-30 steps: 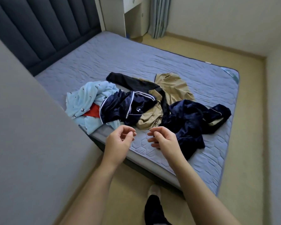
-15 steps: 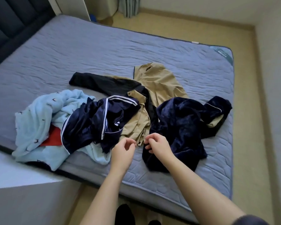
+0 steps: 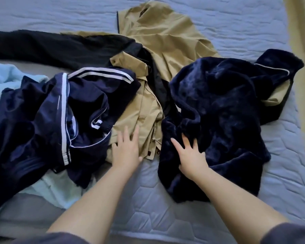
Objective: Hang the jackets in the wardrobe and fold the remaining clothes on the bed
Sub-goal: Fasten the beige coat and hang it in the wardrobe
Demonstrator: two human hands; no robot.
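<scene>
A heap of clothes lies on the grey quilted bed (image 3: pixel 148 199). In the middle is a tan jacket (image 3: pixel 165 36), partly under a black garment (image 3: pixel 51 48). On the left lies a navy track jacket with white stripes (image 3: pixel 60 110) over a light blue fleece (image 3: pixel 5 76). On the right is a dark navy plush garment (image 3: pixel 218 106). My left hand (image 3: pixel 126 148) rests flat, fingers spread, on the tan jacket's lower edge. My right hand (image 3: pixel 190 155) lies with fingers apart on the plush garment's near edge. Neither hand grips anything.
The bed's right edge and a strip of tan floor (image 3: pixel 303 41) show at the far right. Bare mattress lies in front of the heap, under my forearms, and behind it at the top.
I have come much closer to the bed. Both hands moved forward from in front of the heap, opened, and came down on the tan jacket and the plush garment.
</scene>
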